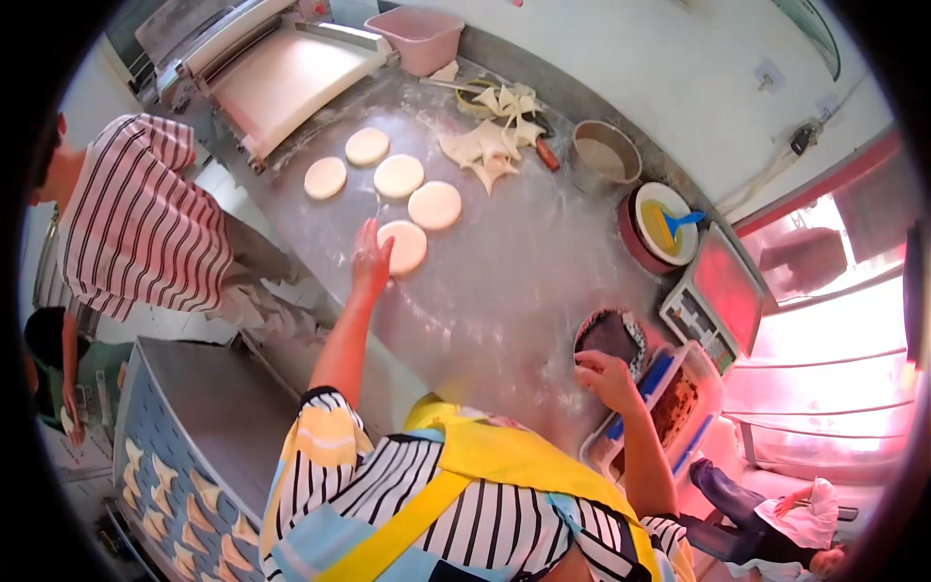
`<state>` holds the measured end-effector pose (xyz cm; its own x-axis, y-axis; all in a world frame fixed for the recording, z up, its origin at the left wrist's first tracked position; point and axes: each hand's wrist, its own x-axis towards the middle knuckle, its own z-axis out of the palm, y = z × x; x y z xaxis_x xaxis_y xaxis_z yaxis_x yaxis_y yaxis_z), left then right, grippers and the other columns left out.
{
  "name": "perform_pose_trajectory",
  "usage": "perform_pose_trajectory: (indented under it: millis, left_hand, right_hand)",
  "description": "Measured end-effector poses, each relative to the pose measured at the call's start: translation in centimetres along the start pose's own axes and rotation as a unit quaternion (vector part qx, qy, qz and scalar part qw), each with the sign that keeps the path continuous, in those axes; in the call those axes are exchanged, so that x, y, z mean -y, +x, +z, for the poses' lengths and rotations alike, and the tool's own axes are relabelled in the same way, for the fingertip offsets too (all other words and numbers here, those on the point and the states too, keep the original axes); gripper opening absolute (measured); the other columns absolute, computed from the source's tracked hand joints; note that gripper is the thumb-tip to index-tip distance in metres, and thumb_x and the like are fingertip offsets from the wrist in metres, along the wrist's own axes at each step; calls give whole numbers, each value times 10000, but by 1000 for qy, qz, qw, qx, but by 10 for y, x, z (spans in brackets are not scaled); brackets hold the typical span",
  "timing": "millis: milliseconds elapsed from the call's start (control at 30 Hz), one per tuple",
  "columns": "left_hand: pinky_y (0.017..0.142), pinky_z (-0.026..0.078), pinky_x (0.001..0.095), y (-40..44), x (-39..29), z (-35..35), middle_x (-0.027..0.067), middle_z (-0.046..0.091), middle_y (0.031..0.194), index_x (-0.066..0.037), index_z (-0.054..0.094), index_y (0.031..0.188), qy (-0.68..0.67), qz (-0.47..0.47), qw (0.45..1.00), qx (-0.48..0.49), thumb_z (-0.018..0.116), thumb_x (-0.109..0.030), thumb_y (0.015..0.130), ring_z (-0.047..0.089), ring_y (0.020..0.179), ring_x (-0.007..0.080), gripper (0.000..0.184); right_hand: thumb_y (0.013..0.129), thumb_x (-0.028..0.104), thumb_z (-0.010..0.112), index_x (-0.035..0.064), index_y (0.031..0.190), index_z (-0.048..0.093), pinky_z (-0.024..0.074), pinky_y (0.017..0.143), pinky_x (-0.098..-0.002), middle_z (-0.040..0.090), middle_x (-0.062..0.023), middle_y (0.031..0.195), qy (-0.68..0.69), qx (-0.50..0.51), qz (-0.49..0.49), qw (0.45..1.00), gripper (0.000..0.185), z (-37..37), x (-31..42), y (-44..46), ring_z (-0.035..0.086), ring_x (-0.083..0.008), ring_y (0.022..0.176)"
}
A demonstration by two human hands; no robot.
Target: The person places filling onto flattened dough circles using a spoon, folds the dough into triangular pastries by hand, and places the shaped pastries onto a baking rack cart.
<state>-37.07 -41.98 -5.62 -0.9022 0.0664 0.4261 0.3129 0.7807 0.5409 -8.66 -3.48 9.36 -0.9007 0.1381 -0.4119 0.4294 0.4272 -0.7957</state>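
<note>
Several round pale dough discs lie on the grey metal table [504,281]. My left hand [371,260] is beside the nearest disc [405,248], its fingers stretched out and reaching the disc's left edge. Farther back lie the other discs, one of them [399,177] in the middle of the group. My right hand [603,377] is over the front edge of a round container with dark contents [611,336]. Its fingers are curled together, and what they hold, if anything, is too small to make out.
Dough scraps [480,145], a metal pot [603,157] and a bowl with a blue brush [669,228] stand along the back. A filling tub [676,407] is at right, a dough roller [291,87] at back left. Other people are at left and lower right.
</note>
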Motion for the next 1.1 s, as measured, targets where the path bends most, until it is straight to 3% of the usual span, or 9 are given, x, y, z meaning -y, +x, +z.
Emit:
perform_pose_trajectory:
  millis: [67,200,467,600,700,833,933,967,1100]
  left_hand:
    - [1047,317,440,16,28,0,183,446,1346,-19,429,1312,70,7,998,1,547,-300,892,403,1262,331,518]
    - [1083,253,467,0,76,-4,141,411,1393,-47,450,1311,206,26,977,56,501,-310,908,353,1312,295,484]
    - [1107,207,458,1,69,-5,140,383,1416,-56,439,1329,219,-1,971,94,436,-370,921,316,1335,289,515]
    - [1058,294,442,5,74,-12,145,463,1332,-53,506,1256,188,12,980,55,499,-316,900,403,1254,303,443]
    - [957,396,429,36,84,-15,136,543,1208,-42,571,1149,42,-26,999,19,587,-251,855,486,1131,315,361]
    - [966,388,428,136,131,-45,143,538,1224,-55,518,1232,96,36,991,-84,584,-265,864,491,1131,328,429]
    - [983,378,426,196,193,-24,141,530,1241,-75,481,1285,88,63,993,-47,587,-256,860,479,1147,329,473]
    - [991,378,430,197,208,-15,143,525,1251,-86,494,1284,-31,8,999,18,597,-248,848,472,1161,334,476]
    - [973,402,444,177,222,-16,154,535,1233,-66,541,1230,-62,115,985,113,631,-238,813,500,1140,337,460]
  right_hand:
    - [816,143,640,-25,1072,604,472,609,-249,619,-54,740,40,30,65,997,308,-8,17,32,581,-104,660]
    - [834,129,625,-56,1090,595,483,592,-230,641,-63,852,3,74,14,997,318,-11,39,91,617,-115,714]
    - [833,177,629,-42,1107,599,492,619,-256,667,-88,902,2,173,30,985,353,41,22,138,632,-126,735]
    - [845,140,611,-54,1107,595,491,635,-250,665,-78,886,51,192,42,979,326,54,42,178,629,-123,744]
    - [839,173,629,-36,1071,625,499,609,-258,663,-75,836,-10,168,20,986,312,51,95,215,623,-123,697]
    - [846,168,626,-30,1049,633,481,585,-245,658,-63,834,12,134,-27,991,284,41,189,296,612,-111,688]
    - [866,172,600,-32,1033,633,461,560,-226,651,-49,825,4,104,-94,990,267,37,281,378,588,-93,668]
    - [871,181,594,-32,1024,632,458,553,-222,646,-47,819,12,83,-99,991,265,40,308,405,583,-90,665]
    - [871,203,591,-28,999,630,449,539,-218,635,-44,808,7,33,-116,993,266,52,395,523,571,-81,646]
